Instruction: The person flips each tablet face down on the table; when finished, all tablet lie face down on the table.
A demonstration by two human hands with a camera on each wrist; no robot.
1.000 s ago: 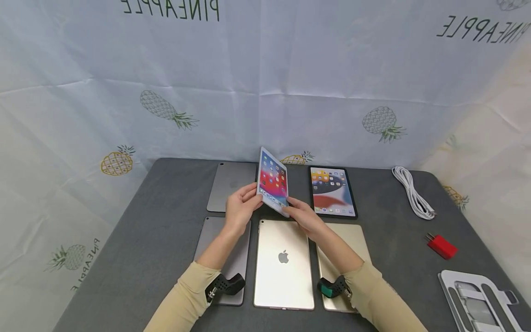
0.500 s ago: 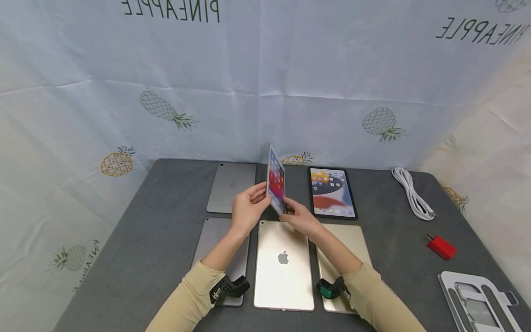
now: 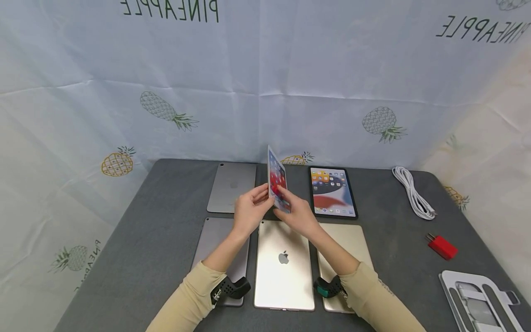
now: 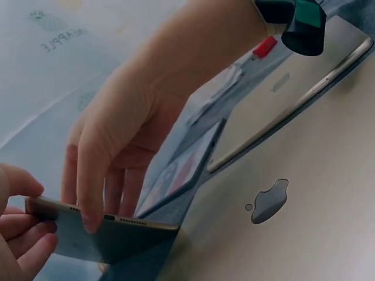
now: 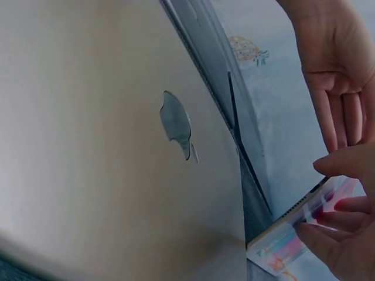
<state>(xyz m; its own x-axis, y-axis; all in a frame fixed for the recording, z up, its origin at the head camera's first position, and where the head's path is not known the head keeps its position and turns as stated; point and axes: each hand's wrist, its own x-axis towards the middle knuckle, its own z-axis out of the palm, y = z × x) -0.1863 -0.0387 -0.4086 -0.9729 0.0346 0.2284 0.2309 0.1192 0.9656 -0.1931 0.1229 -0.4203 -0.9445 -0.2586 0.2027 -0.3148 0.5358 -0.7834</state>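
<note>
A small white-framed tablet [image 3: 275,173], its screen lit, is held up tilted above the table in the head view. My left hand [image 3: 250,210] pinches its left edge between thumb and fingers. At the bottom edge my right hand [image 3: 299,214] grips it, fingers over the screen side. The left wrist view shows the tablet's port edge [image 4: 126,220] with a right-hand digit against the back. Below both hands lies a gold tablet [image 3: 284,267], logo up. In the right wrist view, the right hand's fingers [image 5: 328,246] overlap the lit screen.
Grey tablets [image 3: 232,186] lie face down at left, one partly under my left forearm. A black-framed tablet [image 3: 333,191] shows its lit screen; another gold tablet [image 3: 348,235] lies below it. A white cable [image 3: 412,193], red charger [image 3: 442,247] and silver stand [image 3: 477,299] are at right.
The held tablet has turned from facing me to nearly edge-on. My left hand shifted slightly right. My right hand's fingers moved up onto the screen.
</note>
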